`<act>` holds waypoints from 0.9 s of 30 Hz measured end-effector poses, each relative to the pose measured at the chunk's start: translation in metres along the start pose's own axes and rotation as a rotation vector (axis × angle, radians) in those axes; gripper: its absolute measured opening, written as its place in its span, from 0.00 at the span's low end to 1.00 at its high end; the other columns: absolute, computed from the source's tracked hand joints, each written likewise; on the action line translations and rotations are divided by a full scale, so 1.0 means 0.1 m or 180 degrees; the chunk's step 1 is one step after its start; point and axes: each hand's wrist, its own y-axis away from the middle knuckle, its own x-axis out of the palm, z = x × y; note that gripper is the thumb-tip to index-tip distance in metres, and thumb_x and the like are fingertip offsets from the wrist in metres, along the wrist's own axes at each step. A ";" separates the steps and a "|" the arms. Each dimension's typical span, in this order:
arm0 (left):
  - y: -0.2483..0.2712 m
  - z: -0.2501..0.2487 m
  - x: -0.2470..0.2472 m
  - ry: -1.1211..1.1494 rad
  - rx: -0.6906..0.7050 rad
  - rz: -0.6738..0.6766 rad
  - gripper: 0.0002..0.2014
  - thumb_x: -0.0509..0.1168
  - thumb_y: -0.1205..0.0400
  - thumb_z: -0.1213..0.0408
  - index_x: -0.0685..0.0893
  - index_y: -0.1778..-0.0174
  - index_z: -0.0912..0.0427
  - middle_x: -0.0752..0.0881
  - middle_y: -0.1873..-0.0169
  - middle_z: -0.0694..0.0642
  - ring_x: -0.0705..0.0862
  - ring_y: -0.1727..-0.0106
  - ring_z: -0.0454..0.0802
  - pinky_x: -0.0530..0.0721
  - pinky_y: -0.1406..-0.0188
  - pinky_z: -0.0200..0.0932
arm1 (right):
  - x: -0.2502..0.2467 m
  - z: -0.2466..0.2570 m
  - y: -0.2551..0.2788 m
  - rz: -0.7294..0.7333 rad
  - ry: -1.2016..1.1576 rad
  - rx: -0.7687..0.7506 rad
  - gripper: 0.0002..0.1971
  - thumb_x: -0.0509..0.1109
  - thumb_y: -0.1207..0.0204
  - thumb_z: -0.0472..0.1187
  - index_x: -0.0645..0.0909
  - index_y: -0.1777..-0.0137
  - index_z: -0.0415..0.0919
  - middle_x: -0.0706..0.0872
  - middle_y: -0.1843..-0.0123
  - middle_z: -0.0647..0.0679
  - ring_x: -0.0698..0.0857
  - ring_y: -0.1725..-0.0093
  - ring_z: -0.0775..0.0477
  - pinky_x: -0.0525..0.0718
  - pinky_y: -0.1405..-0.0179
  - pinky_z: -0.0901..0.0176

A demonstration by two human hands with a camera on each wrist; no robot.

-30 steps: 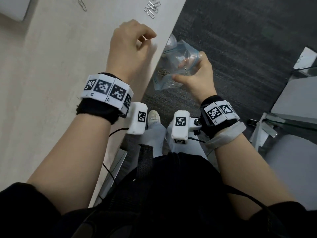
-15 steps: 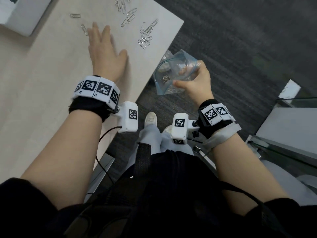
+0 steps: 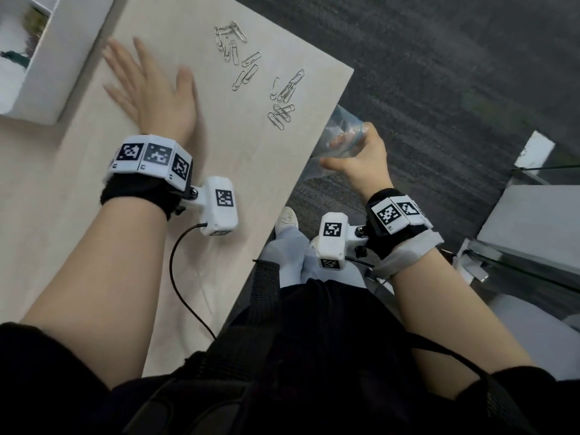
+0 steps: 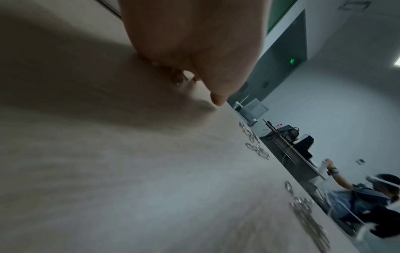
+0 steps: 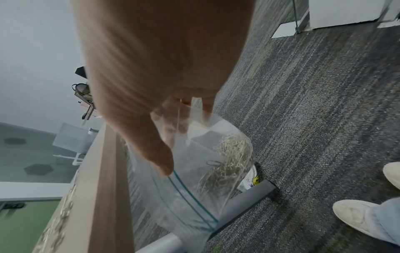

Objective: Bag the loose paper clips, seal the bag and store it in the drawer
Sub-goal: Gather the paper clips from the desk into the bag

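Several silver paper clips (image 3: 284, 100) lie loose near the table's right corner, with another cluster (image 3: 230, 42) farther back. My left hand (image 3: 141, 80) lies flat on the tabletop, fingers spread, left of the clips. In the left wrist view a small metallic glint shows under the left hand (image 4: 184, 42). My right hand (image 3: 357, 155) grips the rim of a clear zip bag (image 3: 343, 128) just off the table's right edge, its mouth open. Many clips (image 5: 229, 162) sit inside the bag (image 5: 194, 196), below the right hand (image 5: 168, 68).
A white open box (image 3: 47, 64) stands at the table's (image 3: 78, 246) far left. Dark carpet (image 3: 439, 89) lies to the right. A grey table foot (image 5: 249, 196) and my shoes (image 5: 357, 217) are under the bag. Another person (image 4: 368, 196) sits in the background.
My left hand has left the bag's mouth, where it was pinched, and now lies spread flat on the table, farther left. The right hand still holds the bag by the table edge.
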 end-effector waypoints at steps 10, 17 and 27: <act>0.35 -0.38 0.31 0.0291 0.1288 0.0742 0.37 0.51 0.15 0.51 0.39 0.20 0.68 0.36 0.20 0.69 0.34 0.19 0.64 0.32 0.22 0.56 | 0.17 0.06 -0.05 -0.0110 -0.0046 0.0179 0.25 0.81 0.48 0.36 0.70 0.58 0.52 0.85 0.50 0.37 0.85 0.49 0.37 0.86 0.45 0.41; 0.00 -0.52 0.14 0.0009 0.1281 0.0223 0.37 0.60 0.23 0.41 0.60 0.21 0.55 0.55 0.20 0.59 0.52 0.19 0.59 0.47 0.19 0.60 | 0.18 0.04 -0.06 -0.0235 -0.0058 0.0083 0.25 0.81 0.49 0.35 0.71 0.59 0.54 0.84 0.54 0.45 0.85 0.50 0.38 0.84 0.44 0.34; 0.30 -0.53 0.30 0.0442 0.1890 0.0181 0.11 0.63 0.23 0.55 0.84 0.50 0.53 0.82 0.48 0.53 0.74 0.40 0.54 0.68 0.43 0.43 | 0.14 0.01 0.01 -0.0188 -0.0048 0.0020 0.27 0.82 0.49 0.36 0.73 0.51 0.40 0.81 0.56 0.51 0.84 0.51 0.43 0.85 0.45 0.37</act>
